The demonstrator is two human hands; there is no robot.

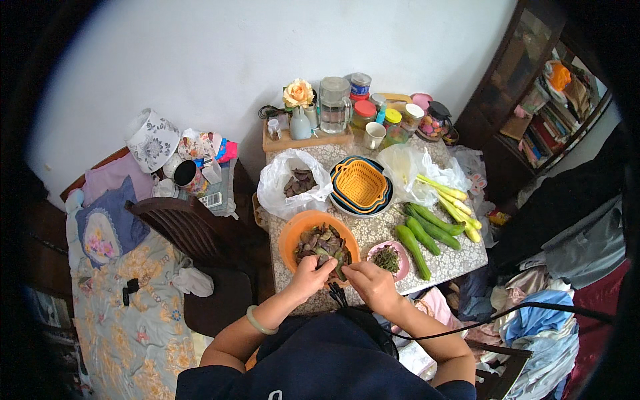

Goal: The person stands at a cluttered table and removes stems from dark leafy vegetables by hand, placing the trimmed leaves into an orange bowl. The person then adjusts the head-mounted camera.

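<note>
Over the near rim of an orange plastic bowl (pixel 290 225), my left hand (pixel 311 281) pinches a dark purple-green bean pod (pixel 324 261) between thumb and fingers. My right hand (pixel 374 286) is close beside it, its fingertips on the edge of a flat green pod (pixel 341 271). More purplish flat bean pods (pixel 322 240) fill the bowl. To its right, a pink plate (pixel 404 262) holds thin green and brown bean trimmings (pixel 386 259). Behind the bowl lies an open white plastic bag (pixel 270 182) with more dark pods (pixel 301 182) inside.
Nested yellow and dark blue baskets (pixel 362 184) stand behind the pods. Cucumbers (pixel 432 230) and pale green stalks (pixel 462 212) lie at right. Jars (pixel 364 114), a mug (pixel 374 135) and a pitcher (pixel 335 107) line the wall. A black cable (pixel 490 317) crosses my right arm.
</note>
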